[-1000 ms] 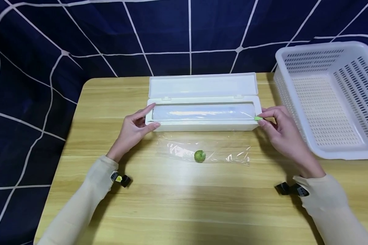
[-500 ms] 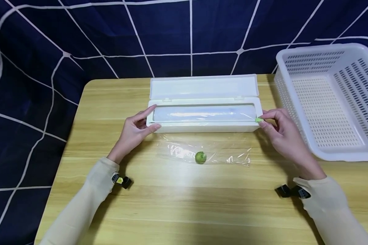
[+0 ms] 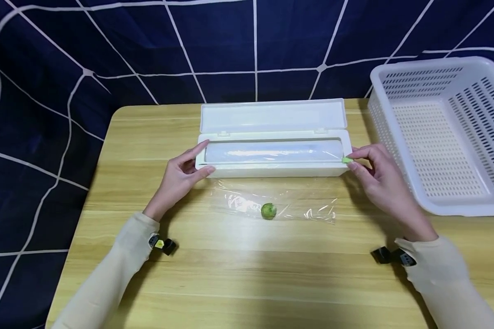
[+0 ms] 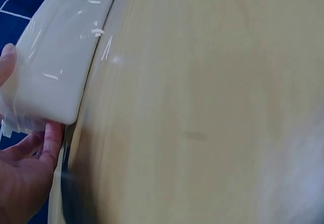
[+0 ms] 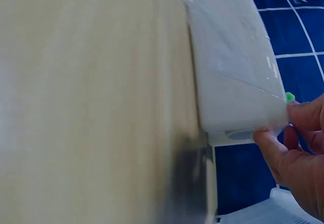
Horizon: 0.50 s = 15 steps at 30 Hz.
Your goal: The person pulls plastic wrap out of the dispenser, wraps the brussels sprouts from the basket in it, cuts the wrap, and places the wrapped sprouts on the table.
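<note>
1. Key relation, I'd say: the white box [image 3: 276,172] is sitting between your hands at mid-frame in the head view, long axis running left to right.
2. Your left hand [image 3: 179,173] is gripping the box's left end; thumb is lying near the front corner, index fingertip on the top rim.
3. Your right hand [image 3: 378,180] is pinching the green tab [image 3: 346,160] at the box's right end, so it's the nearer one; the left is holding the far end.
4. Film roll [image 3: 271,151] is lying inside, parallel to the box; lid [image 3: 271,117] is leaning open toward the top of the frame.
5. Clear film [image 3: 238,203] is stretching below the box, over the tabletop [image 3: 230,283]; the green fruit [image 3: 268,211] is sitting there, on or under it, can't tell.
6. Wrist views are showing film covering the box's front face, hard to see from the head. Only the head view is showing the fruit; right wrist is catching just a sliver of tab.
</note>
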{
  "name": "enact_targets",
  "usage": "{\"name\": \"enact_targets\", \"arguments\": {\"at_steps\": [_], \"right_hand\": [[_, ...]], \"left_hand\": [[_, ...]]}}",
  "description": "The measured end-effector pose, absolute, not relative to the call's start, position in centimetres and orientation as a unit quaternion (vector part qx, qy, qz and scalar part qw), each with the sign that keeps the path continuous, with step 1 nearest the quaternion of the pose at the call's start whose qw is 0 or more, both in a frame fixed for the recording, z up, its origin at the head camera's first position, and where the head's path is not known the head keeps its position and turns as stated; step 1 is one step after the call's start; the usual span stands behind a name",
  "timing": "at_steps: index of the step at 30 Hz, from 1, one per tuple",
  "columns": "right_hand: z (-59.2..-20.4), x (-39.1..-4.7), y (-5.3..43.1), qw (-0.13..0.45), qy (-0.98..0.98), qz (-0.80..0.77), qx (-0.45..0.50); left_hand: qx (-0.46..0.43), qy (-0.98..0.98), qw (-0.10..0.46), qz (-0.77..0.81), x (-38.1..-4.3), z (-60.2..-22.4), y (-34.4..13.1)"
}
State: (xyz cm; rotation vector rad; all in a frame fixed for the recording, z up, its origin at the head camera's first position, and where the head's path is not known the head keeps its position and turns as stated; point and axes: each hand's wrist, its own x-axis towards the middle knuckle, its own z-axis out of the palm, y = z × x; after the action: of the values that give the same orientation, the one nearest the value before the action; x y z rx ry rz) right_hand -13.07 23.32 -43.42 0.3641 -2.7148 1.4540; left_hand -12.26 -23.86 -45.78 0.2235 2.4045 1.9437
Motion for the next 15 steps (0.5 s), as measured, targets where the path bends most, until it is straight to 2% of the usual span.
{"name": "enact_targets", "arguments": {"at_steps": [15], "right_hand": [[-43.4, -11.7, 22.6, -0.025, -0.857, 0.512, 0.052]], "left_hand": [[0.062, 0.767, -0.013, 0.639, -10.3, -46.0, -23.4]]}}
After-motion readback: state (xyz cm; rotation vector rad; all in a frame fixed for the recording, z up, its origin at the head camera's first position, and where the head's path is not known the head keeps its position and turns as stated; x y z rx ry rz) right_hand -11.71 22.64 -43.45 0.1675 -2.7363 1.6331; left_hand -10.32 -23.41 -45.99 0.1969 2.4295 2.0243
